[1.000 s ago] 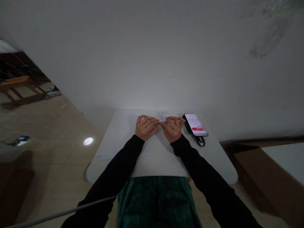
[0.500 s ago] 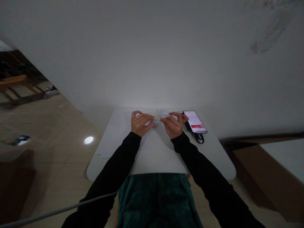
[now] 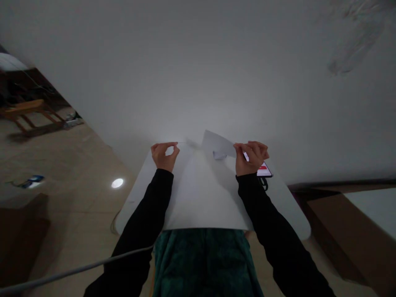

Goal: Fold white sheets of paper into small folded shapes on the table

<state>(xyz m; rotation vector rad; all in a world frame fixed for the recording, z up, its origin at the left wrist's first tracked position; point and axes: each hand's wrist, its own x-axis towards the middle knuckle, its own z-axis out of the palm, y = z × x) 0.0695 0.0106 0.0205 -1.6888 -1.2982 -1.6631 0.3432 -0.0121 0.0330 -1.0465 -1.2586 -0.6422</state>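
My left hand point(image 3: 164, 156) is raised over the left back part of the white table, thumb and forefinger pinched together. From that pinch a thin white strip point(image 3: 183, 142) sticks out to the right, seen nearly edge-on. On the right, my right hand point(image 3: 250, 157) pinches the corner of a piece of white paper point(image 3: 216, 142), which slants up and to the left above the table. Below this paper a small crumpled piece of paper point(image 3: 219, 155) lies on the table. White paper sheets point(image 3: 182, 181) lie flat on the left part of the table.
A phone point(image 3: 265, 170) with a lit screen is partly hidden behind my right hand, with a black strap loop point(image 3: 264, 183) beside it. The wall point(image 3: 198, 74) rises behind the white table point(image 3: 210, 214). A grey cable point(image 3: 93, 272) crosses my left forearm. A cardboard box point(image 3: 349, 231) stands right.
My hands were close together at a small thin white thing, then drew apart to left and right. The paper in my right hand now shows spread out, and the thin strip stays in my left.
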